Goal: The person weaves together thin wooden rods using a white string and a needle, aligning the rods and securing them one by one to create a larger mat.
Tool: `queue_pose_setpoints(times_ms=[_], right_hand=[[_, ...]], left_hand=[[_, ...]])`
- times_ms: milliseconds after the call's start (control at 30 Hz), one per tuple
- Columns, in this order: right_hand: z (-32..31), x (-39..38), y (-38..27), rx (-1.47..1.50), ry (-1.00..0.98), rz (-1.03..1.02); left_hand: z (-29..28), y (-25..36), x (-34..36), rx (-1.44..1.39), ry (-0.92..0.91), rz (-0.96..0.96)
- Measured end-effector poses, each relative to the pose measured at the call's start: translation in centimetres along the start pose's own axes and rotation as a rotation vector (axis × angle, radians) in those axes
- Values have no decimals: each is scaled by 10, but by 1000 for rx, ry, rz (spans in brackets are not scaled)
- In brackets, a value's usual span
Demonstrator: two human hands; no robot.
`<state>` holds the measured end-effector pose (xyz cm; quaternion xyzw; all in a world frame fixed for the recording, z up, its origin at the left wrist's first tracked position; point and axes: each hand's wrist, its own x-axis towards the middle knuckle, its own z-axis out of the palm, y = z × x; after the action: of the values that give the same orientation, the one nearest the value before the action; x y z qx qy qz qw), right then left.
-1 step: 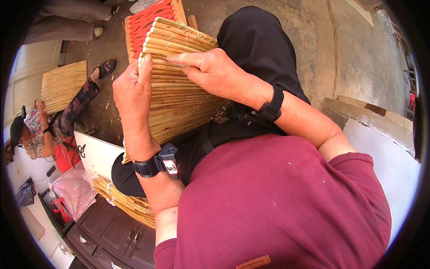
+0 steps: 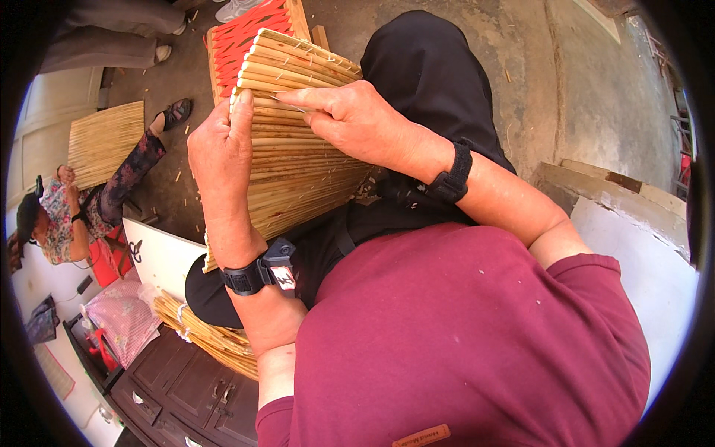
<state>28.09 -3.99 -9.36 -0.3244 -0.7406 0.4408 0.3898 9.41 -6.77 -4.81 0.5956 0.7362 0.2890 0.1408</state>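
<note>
A mat of pale yellow stalks, stitched side by side, lies across my lap and rises in front of me. My left hand is closed on its left edge, the thumb pressed over the stalk ends. In my right hand, a thin, shiny needle is pinched between thumb and index finger. Its tip points left and touches or nearly touches the stalks, close to my left thumb. Short pale stitches show across the upper stalks. The fingers of my left hand behind the mat are hidden.
Past the mat stands a wooden-framed stool with red webbing. A tied bundle of stalks rests on a dark brown cabinet at lower left. At far left, a seated co-worker holds another stalk mat. Stalk scraps litter the floor.
</note>
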Motion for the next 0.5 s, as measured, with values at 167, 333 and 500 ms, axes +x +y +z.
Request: queue_pose_setpoints(times_ms=[167, 333, 500], right_hand=[[0, 3, -13, -26, 35, -20], [-7, 3, -31, -18, 75, 19], [-31, -12, -49, 360, -9, 275]], left_hand=[[0, 7, -6, 14, 37, -1], [-12, 38, -18, 136, 101, 116], [-19, 66, -37, 290, 199, 272]])
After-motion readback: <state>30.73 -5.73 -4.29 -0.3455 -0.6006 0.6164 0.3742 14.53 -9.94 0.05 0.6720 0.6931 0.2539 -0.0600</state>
